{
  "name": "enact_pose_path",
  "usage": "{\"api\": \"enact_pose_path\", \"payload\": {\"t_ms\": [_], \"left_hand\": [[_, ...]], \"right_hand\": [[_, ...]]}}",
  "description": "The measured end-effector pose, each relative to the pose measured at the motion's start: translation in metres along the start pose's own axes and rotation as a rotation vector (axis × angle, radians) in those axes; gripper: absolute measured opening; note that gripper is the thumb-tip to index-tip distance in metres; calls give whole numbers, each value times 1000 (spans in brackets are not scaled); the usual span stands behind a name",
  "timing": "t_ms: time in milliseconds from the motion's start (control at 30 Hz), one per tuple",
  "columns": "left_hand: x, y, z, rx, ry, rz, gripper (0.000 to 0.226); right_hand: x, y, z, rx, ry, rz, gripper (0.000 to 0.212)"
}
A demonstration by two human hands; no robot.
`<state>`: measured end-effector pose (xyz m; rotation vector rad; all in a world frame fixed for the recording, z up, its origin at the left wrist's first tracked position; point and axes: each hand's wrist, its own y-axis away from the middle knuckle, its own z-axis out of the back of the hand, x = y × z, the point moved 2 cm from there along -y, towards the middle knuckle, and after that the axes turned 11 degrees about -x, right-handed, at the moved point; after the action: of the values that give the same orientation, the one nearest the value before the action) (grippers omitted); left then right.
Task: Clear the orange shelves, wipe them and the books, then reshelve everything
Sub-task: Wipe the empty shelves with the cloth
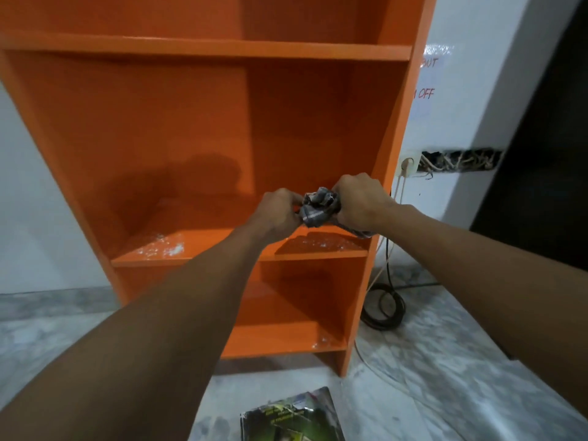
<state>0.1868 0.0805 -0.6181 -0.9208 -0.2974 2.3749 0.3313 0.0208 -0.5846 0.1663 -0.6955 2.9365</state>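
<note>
The orange bookcase point(203, 49) fills the view, and none of its shelves holds a book. Its middle shelf point(178, 246) shows wet or dusty white patches. In front of the middle compartment, a bunched grey cloth point(319, 207) is gripped from both sides: my left hand point(280, 209) on its left end, my right hand point(362, 202) on its right end. One book point(292, 418) with a dark green cover lies on the floor at the bottom edge.
A white wall stands behind and to the left. Right of the bookcase are a wall socket point(408, 163) with a plugged cord, an open wiring channel, and a coil of black cable point(383, 305) on the marble floor. A dark doorway is at far right.
</note>
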Motion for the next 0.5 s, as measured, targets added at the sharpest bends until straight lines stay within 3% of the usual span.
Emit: {"api": "enact_pose_path", "payload": {"t_ms": [233,367,500], "left_hand": [[11,-13,-10,-20,-12,101,34],[48,-17,-23,188,-412,193,34],[75,-20,-23,375,-632,114,45]], "right_hand": [[-2,-14,-13,-104,4,24,25],[-8,-27,-38,-61,138,7,25],[-15,-34,-76,158,152,-31,27]]}}
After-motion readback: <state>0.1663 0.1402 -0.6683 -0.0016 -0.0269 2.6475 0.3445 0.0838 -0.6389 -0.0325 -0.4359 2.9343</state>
